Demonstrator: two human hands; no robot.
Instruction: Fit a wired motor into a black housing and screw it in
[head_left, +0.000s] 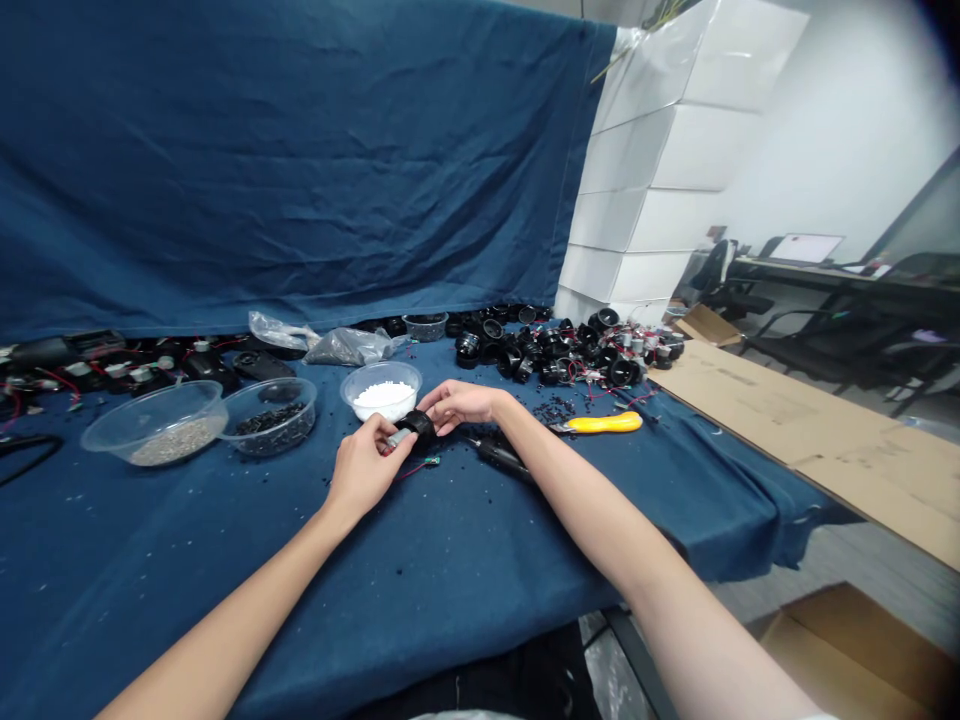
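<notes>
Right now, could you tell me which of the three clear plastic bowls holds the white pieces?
The small bowl just behind the hands, rightmost of the three. The middle bowl holds black bits, and the left bowl holds greyish ones.

Surface (465, 570) under blue cloth. Three clear bowls across 10 to 12 o'clock: grey bits (156, 422), black bits (268, 414), white pellets (381, 389). Black parts with red wires piled at 1 o'clock (570, 350), more along 9 o'clock (90, 365); plastic bags (330, 343) at 12, yellow-handled knife (600, 423) and black tool (499, 455) at 2 o'clock.
</notes>
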